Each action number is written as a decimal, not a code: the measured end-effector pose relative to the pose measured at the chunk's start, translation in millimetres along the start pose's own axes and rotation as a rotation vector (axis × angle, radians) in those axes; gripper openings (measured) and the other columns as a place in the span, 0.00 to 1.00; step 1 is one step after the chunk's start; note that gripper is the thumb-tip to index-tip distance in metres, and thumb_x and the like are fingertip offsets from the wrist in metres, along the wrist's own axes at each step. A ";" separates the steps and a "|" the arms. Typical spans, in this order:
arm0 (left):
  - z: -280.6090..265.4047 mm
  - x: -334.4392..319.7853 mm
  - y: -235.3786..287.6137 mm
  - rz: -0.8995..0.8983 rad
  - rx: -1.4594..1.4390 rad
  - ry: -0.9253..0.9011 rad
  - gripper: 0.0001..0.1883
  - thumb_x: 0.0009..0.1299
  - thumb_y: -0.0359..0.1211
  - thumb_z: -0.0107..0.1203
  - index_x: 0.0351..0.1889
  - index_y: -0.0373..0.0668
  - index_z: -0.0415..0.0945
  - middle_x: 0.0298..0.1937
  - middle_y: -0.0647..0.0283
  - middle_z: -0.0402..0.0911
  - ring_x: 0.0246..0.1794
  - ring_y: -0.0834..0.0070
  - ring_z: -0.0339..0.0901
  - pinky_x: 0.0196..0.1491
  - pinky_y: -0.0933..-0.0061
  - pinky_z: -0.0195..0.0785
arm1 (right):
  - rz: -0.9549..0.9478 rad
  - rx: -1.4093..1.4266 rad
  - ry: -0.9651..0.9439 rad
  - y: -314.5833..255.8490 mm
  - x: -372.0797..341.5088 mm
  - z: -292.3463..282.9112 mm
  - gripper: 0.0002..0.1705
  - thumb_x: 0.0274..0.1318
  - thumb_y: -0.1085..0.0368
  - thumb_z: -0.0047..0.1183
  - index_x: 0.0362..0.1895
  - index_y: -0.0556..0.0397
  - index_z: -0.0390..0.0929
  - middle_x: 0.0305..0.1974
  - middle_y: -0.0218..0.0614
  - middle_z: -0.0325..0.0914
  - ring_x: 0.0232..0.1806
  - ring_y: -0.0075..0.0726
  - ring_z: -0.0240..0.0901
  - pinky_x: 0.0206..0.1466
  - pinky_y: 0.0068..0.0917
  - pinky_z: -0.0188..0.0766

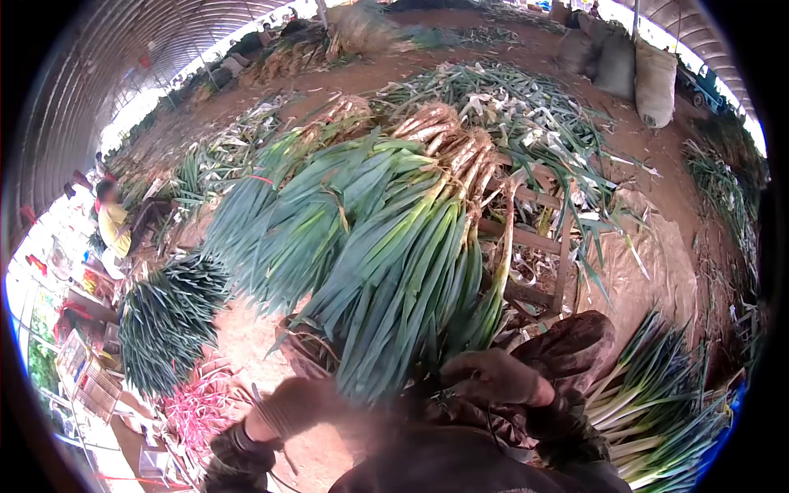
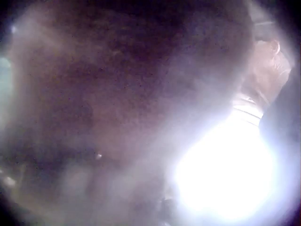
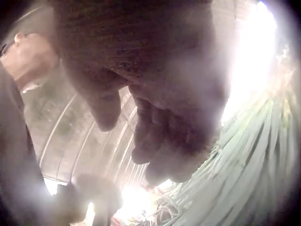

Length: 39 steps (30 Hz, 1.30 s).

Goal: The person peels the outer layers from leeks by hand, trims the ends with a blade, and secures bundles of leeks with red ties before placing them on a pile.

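Observation:
A big pile of leeks [image 1: 386, 222] lies in front of me, muddy roots at the far end and green leaves fanned towards my lap. My left hand [image 1: 306, 404] is low by the leaf tips, blurred, its fingers not distinct. Just right of the leaf tips, my right hand [image 1: 491, 376] hovers over my knee. In the right wrist view, the right hand [image 3: 174, 113] has its thumb apart and its fingers loosely bent, with nothing between them. Leek leaves [image 3: 249, 165] spread beside it. The left wrist view is mostly a dark blur with glare.
A wooden frame [image 1: 567, 246] supports the pile on the right. More leeks lie at the left [image 1: 173, 320] and lower right [image 1: 657, 411]. Pink-red ties [image 1: 201, 403] are heaped on the ground. Stuffed sacks [image 1: 655, 82] stand at the back; a person in yellow [image 1: 115, 226] sits at left.

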<state>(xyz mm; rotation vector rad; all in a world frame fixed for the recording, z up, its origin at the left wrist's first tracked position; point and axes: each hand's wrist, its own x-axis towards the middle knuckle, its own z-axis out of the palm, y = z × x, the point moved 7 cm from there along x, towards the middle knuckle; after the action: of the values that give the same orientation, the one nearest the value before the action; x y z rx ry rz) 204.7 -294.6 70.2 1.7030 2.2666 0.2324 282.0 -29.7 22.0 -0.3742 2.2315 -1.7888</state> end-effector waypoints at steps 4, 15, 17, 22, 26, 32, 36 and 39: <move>-85.9 64.1 28.3 0.144 0.254 -0.024 0.09 0.67 0.41 0.59 0.30 0.49 0.76 0.28 0.66 0.71 0.27 0.69 0.75 0.27 0.65 0.64 | -0.294 0.014 0.043 -23.0 24.1 25.1 0.47 0.57 0.54 0.66 0.74 0.55 0.55 0.66 0.47 0.68 0.56 0.45 0.78 0.55 0.36 0.76; -29.7 205.7 80.0 0.497 0.268 0.106 0.04 0.65 0.33 0.54 0.35 0.51 0.79 0.39 0.68 0.74 0.52 0.72 0.74 0.54 0.64 0.60 | 0.086 0.369 0.260 68.2 -54.8 27.0 0.49 0.53 0.69 0.67 0.74 0.59 0.52 0.64 0.38 0.66 0.60 0.29 0.68 0.65 0.31 0.65; -5.0 224.6 83.3 0.514 0.275 0.181 0.04 0.65 0.35 0.54 0.35 0.51 0.80 0.41 0.68 0.75 0.53 0.70 0.74 0.56 0.63 0.61 | 0.136 0.367 0.357 83.2 -70.3 31.5 0.42 0.53 0.71 0.66 0.70 0.58 0.58 0.57 0.35 0.71 0.54 0.26 0.71 0.59 0.28 0.69; 8.6 243.9 75.1 0.380 -0.128 0.625 0.13 0.63 0.38 0.58 0.45 0.47 0.78 0.48 0.61 0.77 0.57 0.61 0.73 0.59 0.57 0.64 | 0.188 0.146 0.846 99.9 -103.6 -6.3 0.22 0.54 0.76 0.58 0.53 0.56 0.70 0.38 0.27 0.73 0.41 0.23 0.71 0.45 0.24 0.72; 90.2 274.9 17.8 0.019 -0.265 0.376 0.25 0.61 0.39 0.63 0.54 0.40 0.71 0.52 0.53 0.75 0.54 0.52 0.75 0.55 0.54 0.70 | 0.022 0.245 1.351 101.9 -130.2 -92.6 0.13 0.53 0.78 0.53 0.44 0.55 0.72 0.31 0.24 0.70 0.33 0.21 0.68 0.35 0.22 0.69; 194.1 310.4 -24.5 -0.332 -0.148 0.190 0.30 0.60 0.48 0.65 0.50 0.39 0.68 0.48 0.48 0.77 0.39 0.49 0.82 0.39 0.50 0.76 | 0.202 -0.370 1.087 93.3 -70.3 -87.2 0.29 0.51 0.67 0.60 0.59 0.56 0.73 0.36 0.59 0.80 0.38 0.66 0.78 0.42 0.47 0.75; 222.9 341.6 -32.4 -0.451 -0.109 0.266 0.28 0.60 0.44 0.63 0.52 0.40 0.66 0.42 0.47 0.80 0.34 0.48 0.82 0.37 0.51 0.77 | 0.366 -0.336 0.997 135.5 -67.7 -48.6 0.33 0.49 0.65 0.64 0.61 0.58 0.70 0.38 0.58 0.79 0.41 0.64 0.80 0.43 0.44 0.76; 244.2 357.1 -36.3 -0.521 -0.232 0.212 0.29 0.59 0.41 0.64 0.52 0.41 0.63 0.42 0.45 0.79 0.36 0.48 0.82 0.39 0.50 0.78 | 0.385 -0.270 0.986 149.9 -77.7 -36.2 0.38 0.49 0.62 0.65 0.65 0.57 0.66 0.40 0.60 0.80 0.45 0.65 0.79 0.43 0.47 0.76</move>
<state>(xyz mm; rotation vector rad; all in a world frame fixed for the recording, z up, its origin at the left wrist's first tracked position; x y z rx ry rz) 160.9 25.1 -220.2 0.9703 2.6187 0.5496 335.8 62.4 -113.8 1.0565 2.8579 -1.6206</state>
